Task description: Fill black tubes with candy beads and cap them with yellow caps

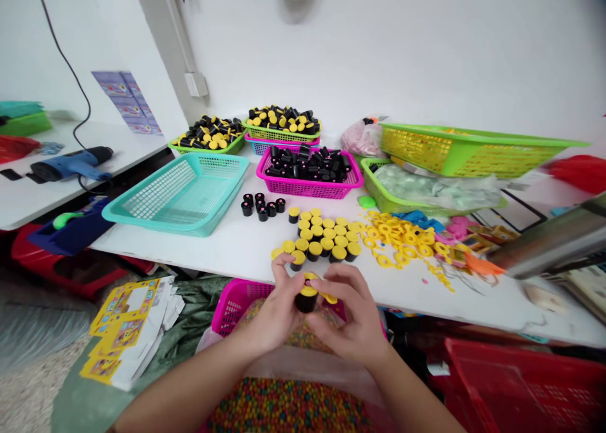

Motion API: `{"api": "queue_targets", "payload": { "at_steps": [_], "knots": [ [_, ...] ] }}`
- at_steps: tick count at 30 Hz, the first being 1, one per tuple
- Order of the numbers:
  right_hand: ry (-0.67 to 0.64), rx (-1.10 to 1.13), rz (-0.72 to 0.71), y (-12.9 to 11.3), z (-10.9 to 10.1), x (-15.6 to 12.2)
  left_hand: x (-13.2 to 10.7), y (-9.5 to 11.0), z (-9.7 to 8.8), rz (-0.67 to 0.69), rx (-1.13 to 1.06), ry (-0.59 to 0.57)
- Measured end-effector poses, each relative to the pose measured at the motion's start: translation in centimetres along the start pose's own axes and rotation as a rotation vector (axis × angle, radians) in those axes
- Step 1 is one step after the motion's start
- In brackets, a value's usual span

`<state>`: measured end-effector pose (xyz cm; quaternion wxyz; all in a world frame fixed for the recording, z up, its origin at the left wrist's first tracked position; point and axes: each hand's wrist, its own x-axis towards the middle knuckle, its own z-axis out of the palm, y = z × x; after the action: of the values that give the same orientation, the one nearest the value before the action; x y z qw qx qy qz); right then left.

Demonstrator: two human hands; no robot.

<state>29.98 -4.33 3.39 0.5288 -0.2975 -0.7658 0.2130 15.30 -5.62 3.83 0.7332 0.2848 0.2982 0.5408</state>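
Note:
My left hand [277, 313] grips a small black cup [305, 303] in front of the table edge. On top of the cup sits a yellow plastic ring piece [310, 276], partly hidden by fingers. The fingers of my right hand [353, 313] pinch this piece from the right side, and a yellow tab [330, 298] sticks out below them. Just beyond my hands stand several black cups with yellow lids [326, 237], grouped upright on the white table [189, 249]. Loose yellow ring pieces [398, 237] lie in a heap to their right.
Below my hands are a magenta basket [231, 307] and many multicoloured beads [288, 404]. A turquoise basket [180, 193] stands left of several small black cups [262, 204]. Behind are a magenta basket of black cups [307, 188], filled green baskets [473, 152], and a metal cylinder [553, 237] at right.

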Motion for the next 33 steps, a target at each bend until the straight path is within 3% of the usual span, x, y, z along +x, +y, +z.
{"api": "queue_targets", "payload": {
  "at_steps": [4,8,11,13,16,19,22,24,27,33],
  "knots": [
    [-0.135,-0.014,-0.081,0.7,0.0,-0.4,0.2,0.3,1.0,-0.168,-0.264,-0.009],
    [-0.050,0.007,-0.069,0.5,0.5,-1.1,0.2,0.1,1.5,-0.278,-0.354,-0.008],
    [-0.051,0.031,-0.051,0.3,0.1,-0.9,0.1,-0.4,1.6,-0.293,-0.364,-0.046],
    [-0.127,0.137,0.022,0.4,-0.7,-0.4,0.0,-0.7,1.3,-0.240,-0.331,-0.097],
    [-0.198,0.407,0.105,0.9,-1.9,0.2,-0.4,-0.7,0.2,-0.101,-0.056,-0.220],
    [-0.137,0.613,0.181,1.3,-2.1,0.2,-1.0,0.2,-1.2,0.125,0.493,-0.419],
    [-0.205,0.806,0.403,1.1,-1.5,-0.1,-1.2,1.3,-2.4,0.416,0.924,-0.532],
    [-0.301,0.887,0.543,0.7,-0.9,-0.2,-1.2,1.9,-2.9,0.517,1.101,-0.546],
    [-0.329,0.889,0.617,0.4,-0.2,-0.4,-1.2,2.8,-2.9,0.521,1.290,-0.538],
    [-0.285,0.825,0.595,0.3,0.0,-0.6,-1.2,3.7,-1.7,0.465,1.585,-0.512]
  ]
}}
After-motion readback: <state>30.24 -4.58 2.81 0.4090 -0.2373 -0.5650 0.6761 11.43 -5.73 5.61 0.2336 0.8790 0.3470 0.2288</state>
